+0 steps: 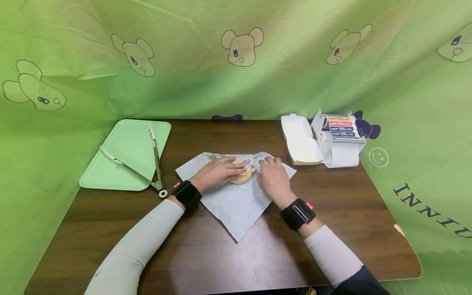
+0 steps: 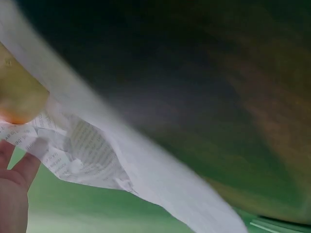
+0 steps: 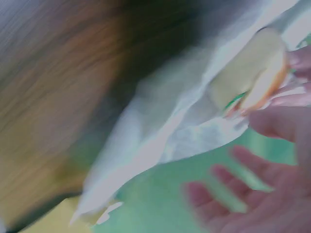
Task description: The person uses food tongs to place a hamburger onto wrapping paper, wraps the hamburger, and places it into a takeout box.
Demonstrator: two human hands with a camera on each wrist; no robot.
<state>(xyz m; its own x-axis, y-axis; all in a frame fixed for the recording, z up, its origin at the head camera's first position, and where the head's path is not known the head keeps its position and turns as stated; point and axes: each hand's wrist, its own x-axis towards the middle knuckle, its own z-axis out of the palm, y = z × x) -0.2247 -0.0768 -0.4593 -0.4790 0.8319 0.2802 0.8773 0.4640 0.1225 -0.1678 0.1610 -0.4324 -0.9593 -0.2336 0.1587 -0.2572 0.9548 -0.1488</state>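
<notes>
A burger [image 1: 241,178] with a pale bun lies near the middle of a sheet of printed wrapping paper [image 1: 237,209], whose far part is folded over it. Green and reddish filling shows at the side of the burger [image 3: 252,85] in the right wrist view. My left hand [image 1: 217,173] rests on the folded paper over the burger, its fingers stretched out to the right. My right hand [image 1: 274,178] is just right of the burger, over the right part of the sheet. In the right wrist view, the fingers of the right hand [image 3: 262,179] are spread and hold nothing.
A green tray [image 1: 121,180] stands at the left, with metal tongs [image 1: 156,164] lying across it and onto the brown table [image 1: 332,241]. At the back right are an opened white box [image 1: 304,143] and a white holder [image 1: 343,151] with coloured labels. A green curtain [image 1: 191,82] surrounds the table.
</notes>
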